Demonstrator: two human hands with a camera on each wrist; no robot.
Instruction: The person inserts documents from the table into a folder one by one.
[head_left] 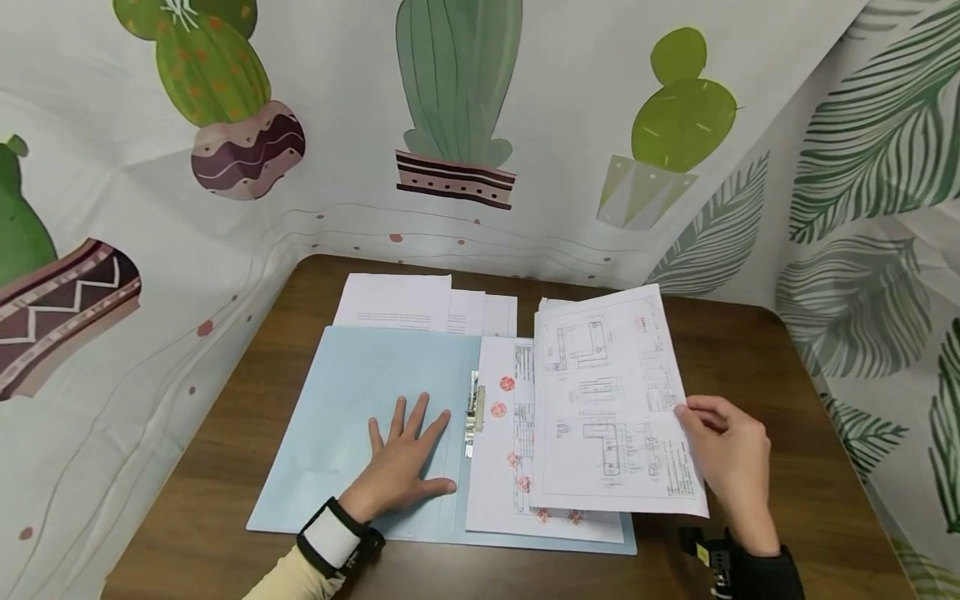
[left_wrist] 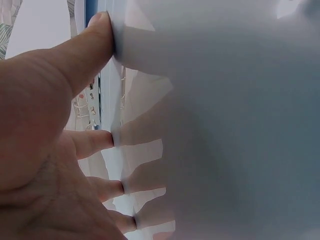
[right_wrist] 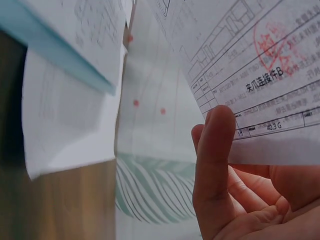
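While the left hand [head_left: 405, 462] lies spread flat on the open blue folder [head_left: 345, 417] on the table [head_left: 750, 350], the right hand [head_left: 731, 462] pinches a drawing sheet [head_left: 611, 400] lifted above the folder's papers [head_left: 502, 450].

Brown wood-grain table [head_left: 757, 375], rounded corners, pushed into corner of cactus- and leaf-print cloth [head_left: 525, 75].
Open light-blue folder [head_left: 337, 392] flat on table, near front edge, centre.
White sheets [head_left: 405, 302] lying on table behind folder, lower edges tucked under its rear edge.
More paper [head_left: 546, 303] at rear, right of those sheets; whether it touches table cannot tell.
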